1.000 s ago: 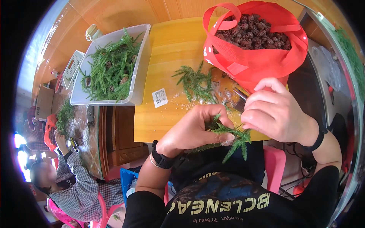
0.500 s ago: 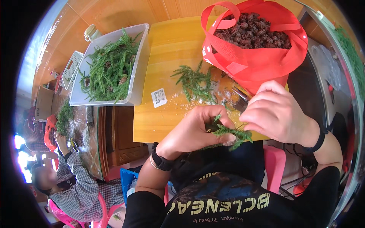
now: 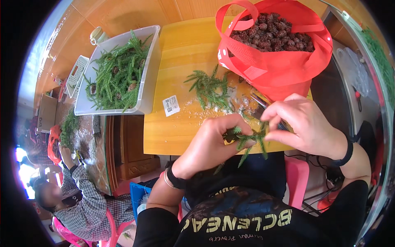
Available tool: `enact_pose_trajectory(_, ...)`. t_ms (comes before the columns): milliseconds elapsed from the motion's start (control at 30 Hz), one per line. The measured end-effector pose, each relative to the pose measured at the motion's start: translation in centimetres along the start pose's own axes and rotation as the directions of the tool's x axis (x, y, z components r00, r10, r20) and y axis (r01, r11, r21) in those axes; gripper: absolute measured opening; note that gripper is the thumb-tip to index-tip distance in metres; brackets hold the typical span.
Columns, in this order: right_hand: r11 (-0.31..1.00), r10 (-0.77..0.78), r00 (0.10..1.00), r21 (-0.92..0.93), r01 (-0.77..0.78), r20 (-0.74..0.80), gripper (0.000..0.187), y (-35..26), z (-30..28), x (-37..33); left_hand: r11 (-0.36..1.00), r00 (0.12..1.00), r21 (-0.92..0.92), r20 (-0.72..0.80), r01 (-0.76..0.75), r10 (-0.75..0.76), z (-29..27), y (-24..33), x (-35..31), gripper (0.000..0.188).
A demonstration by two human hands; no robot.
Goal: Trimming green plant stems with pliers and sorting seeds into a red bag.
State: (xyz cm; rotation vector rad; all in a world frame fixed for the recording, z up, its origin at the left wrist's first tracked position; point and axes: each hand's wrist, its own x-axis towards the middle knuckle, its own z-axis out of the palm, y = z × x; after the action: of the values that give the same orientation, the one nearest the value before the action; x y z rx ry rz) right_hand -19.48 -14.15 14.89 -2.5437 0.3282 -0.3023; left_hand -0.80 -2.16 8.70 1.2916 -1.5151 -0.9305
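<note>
Over the table's front edge, my left hand (image 3: pixel 214 138) is closed round a green artificial pine sprig (image 3: pixel 258 142). A dark bit shows between its thumb and forefinger, too shaded to make out. My right hand (image 3: pixel 306 123) pinches the sprig's right end between thumb and fingers. Just beyond the hands lies another small heap of green sprigs (image 3: pixel 210 88), with white flakes scattered round it. A metal tool (image 3: pixel 258 100) rests beside the red bag, partly hidden behind my right hand, so its kind is unclear.
A red fabric bag (image 3: pixel 271 68) full of pine cones (image 3: pixel 273 35) stands at the back right. On the left is a clear plastic bin (image 3: pixel 146 88) of sprigs with cones. A white label (image 3: pixel 171 106) lies on the yellow table (image 3: pixel 177 49). Far left, another person (image 3: pixel 90 201) works at a table.
My right hand has turned and come down onto the sprig's end. The sprig's tips have swung, now pointing more downward. My left hand keeps its hold.
</note>
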Motion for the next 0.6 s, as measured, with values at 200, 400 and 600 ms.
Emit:
enact_pose_trajectory(200, 0.967, -0.214, 0.971, -0.164, 0.195, -0.108, 0.020, 0.72, 0.72, -0.26, 0.864, 0.970, -0.447, 0.169, 0.231, -0.172, -0.53, -0.48, 0.32, 0.020)
enact_pose_trajectory(400, 0.852, -0.466, 0.875, -0.335, 0.402, -0.135, 0.014, 0.69, 0.51, 0.07, 0.748, 0.945, -0.587, 0.276, 0.309, -0.173, -0.44, -0.67, 0.37, 0.020)
enact_pose_trajectory(600, 0.778, -0.523, 0.848, -0.451, 0.437, -0.080, 0.011, 0.07, 0.68, 0.26, 0.725, 0.925, -0.586, 0.326, 0.361, -0.197, -0.44, 0.03, 0.30, 0.018)
